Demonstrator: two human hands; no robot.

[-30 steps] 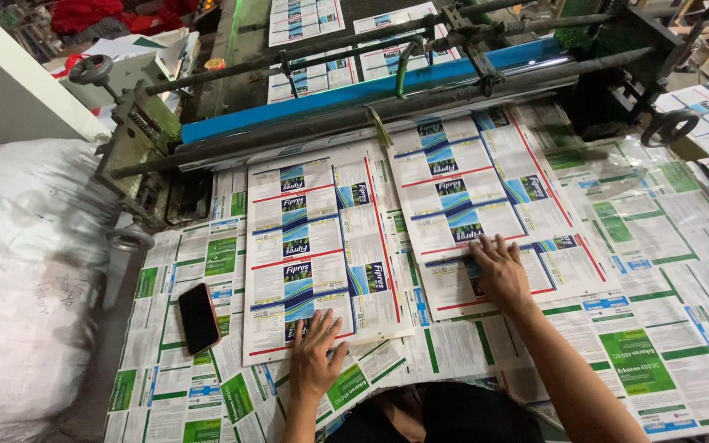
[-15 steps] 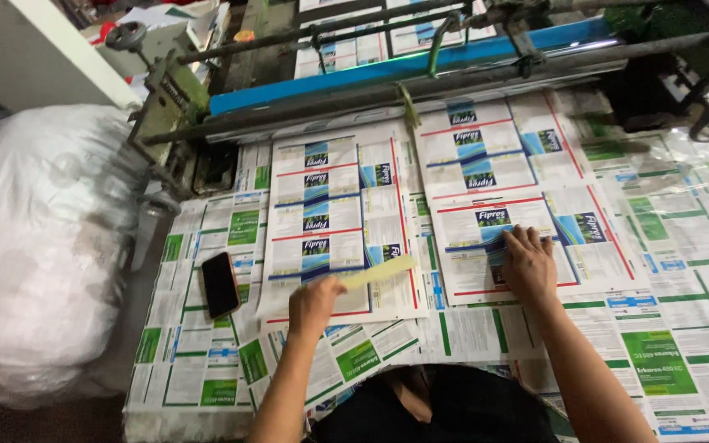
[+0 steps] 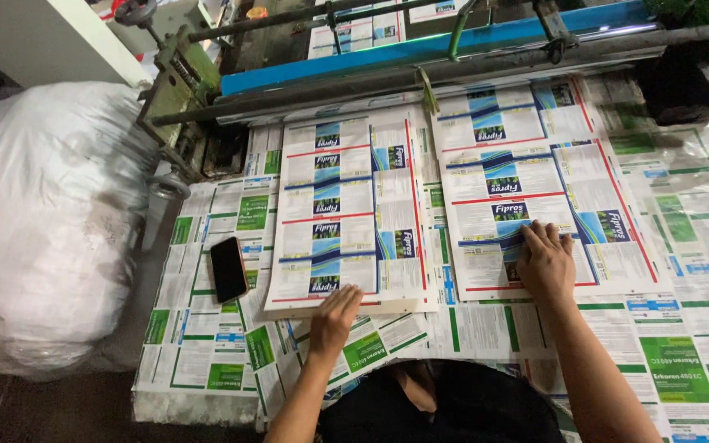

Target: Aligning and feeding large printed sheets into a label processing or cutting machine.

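Two stacks of printed sheets are seen side by side on a worktable covered with green-and-white printed paper (image 3: pixel 674 246), just below a machine's blue roller bar (image 3: pixel 420 51).

The left hand (image 3: pixel 334 318) is laid open at the near edge of the left stack (image 3: pixel 350 215), fingers spread flat over its bottom margin (nothing is gripped). The right hand (image 3: pixel 545 264) is likewise open, palm down, pressed on the lower middle of the right stack (image 3: pixel 527 193).

Handling, as judged: the sheets are thin and glossy-looking, so single sheets would be light, floppy and prone to slide on one another; a full stack would be heavier and would bend if lifted by one corner. The best hold is judged to be at the near edge, thumb beneath and fingers above, or at two opposite sides for a whole stack. Edges may crease easily.

Position: the left stack extends away from the left hand toward the machine; the right stack lies directly beneath the right hand and beyond it.

A black phone (image 3: pixel 228 269) lies just left of the left stack, apart from both hands. A large white plastic-wrapped bundle (image 3: pixel 43 221) stands beside the table at far left.
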